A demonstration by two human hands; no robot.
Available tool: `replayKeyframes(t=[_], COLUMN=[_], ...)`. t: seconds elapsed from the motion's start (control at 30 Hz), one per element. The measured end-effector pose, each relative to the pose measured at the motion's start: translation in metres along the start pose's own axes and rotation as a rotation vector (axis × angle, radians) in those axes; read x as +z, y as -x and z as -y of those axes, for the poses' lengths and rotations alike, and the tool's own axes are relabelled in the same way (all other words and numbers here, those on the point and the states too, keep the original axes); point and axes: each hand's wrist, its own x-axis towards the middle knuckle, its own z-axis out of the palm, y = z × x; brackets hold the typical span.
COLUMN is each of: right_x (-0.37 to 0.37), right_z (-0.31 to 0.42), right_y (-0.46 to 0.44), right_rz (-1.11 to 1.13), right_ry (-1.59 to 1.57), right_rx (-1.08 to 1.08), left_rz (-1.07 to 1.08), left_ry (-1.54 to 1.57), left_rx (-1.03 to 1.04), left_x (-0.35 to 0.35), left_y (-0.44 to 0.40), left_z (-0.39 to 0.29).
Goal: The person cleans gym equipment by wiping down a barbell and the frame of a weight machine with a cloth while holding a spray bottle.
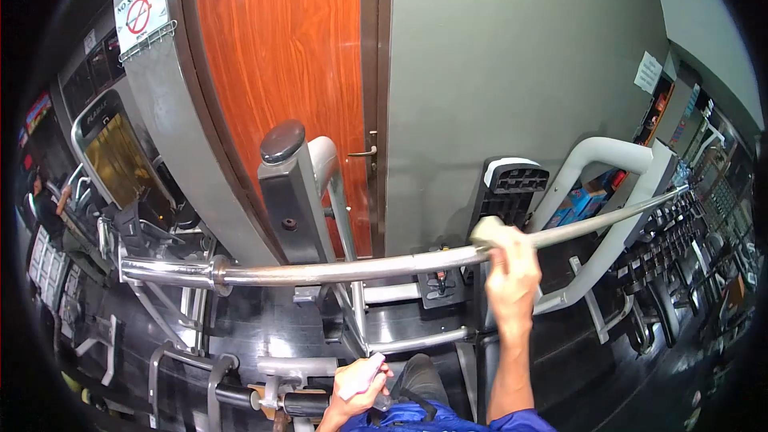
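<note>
A long chrome barbell (344, 272) runs across the view at about chest height, its thick sleeve end at the left. My right hand (514, 268) is closed round the bar right of its middle, pressing a pale folded cloth (486, 230) against the metal. Low in front of my body, my left hand (340, 402) is closed on what looks like a small spray bottle with a pale pinkish-white head (364, 376). The bottle's lower part is mostly hidden by the fingers and blue clothing.
Upright rack posts (290, 192) with a dark cap stand behind the bar. A wooden door (280, 48) and grey wall are beyond. Dumbbell racks (664, 240) line the right; machine frames and padded rollers (308, 406) are at lower left. Another person (50, 212) is far left.
</note>
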Motion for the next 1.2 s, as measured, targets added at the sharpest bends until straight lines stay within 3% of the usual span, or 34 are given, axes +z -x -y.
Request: replayKeyframes(t=[0.07, 0.17, 0.33, 0.47, 0.53, 0.6, 0.67, 0.87, 1.0, 1.07, 1.13, 1.2], right_x=[0.016, 0.046, 0.037, -0.001, -0.018, -0.022, -0.011, 0.041, 0.053, 0.051, 0.043, 0.044], right_z=[0.038, 0.076, 0.040, -0.030, -0.073, -0.078, -0.065, 0.019, -0.012, -0.043, -0.071, -0.084], right_y=[0.003, 0.025, 0.028, 0.009, 0.005, -0.002, 0.003, 0.042, 0.054, 0.055, 0.060, 0.060], right_rz=[0.112, 0.120, 0.058, -0.169, -0.184, -0.190, -0.205, 0.040, -0.136, -0.205, -0.328, -0.504], right_ry=[-0.109, -0.124, -0.091, 0.109, 0.045, 0.010, 0.105, -0.235, -0.128, -0.171, 0.060, -0.061], right_rx=[-0.187, -0.265, -0.285, -0.064, 0.136, 0.171, 0.121, -0.251, -0.363, -0.335, -0.173, 0.200], left_rz=[0.018, 0.065, 0.078, 0.069, 0.051, 0.058, 0.037, 0.083, 0.107, 0.104, 0.101, 0.088], left_ry=[0.012, 0.009, 0.010, 0.041, 0.056, 0.036, 0.052, 0.092, 0.083, 0.049, 0.054, 0.058], left_rx=[-0.016, -0.027, -0.010, -0.029, -0.053, -0.046, -0.033, -0.077, -0.080, -0.069, -0.109, -0.129], left_x=[0.005, 0.015, 0.020, 0.014, 0.014, 0.014, 0.019, 0.029, 0.024, 0.018, 0.012, 0.009], left_y=[-0.003, -0.012, -0.018, -0.013, -0.009, -0.007, -0.005, -0.011, -0.010, -0.008, -0.006, -0.002], left_z=[0.003, 0.003, 0.001, 0.011, 0.014, 0.016, 0.016, 0.021, 0.029, 0.034, 0.032, 0.031])
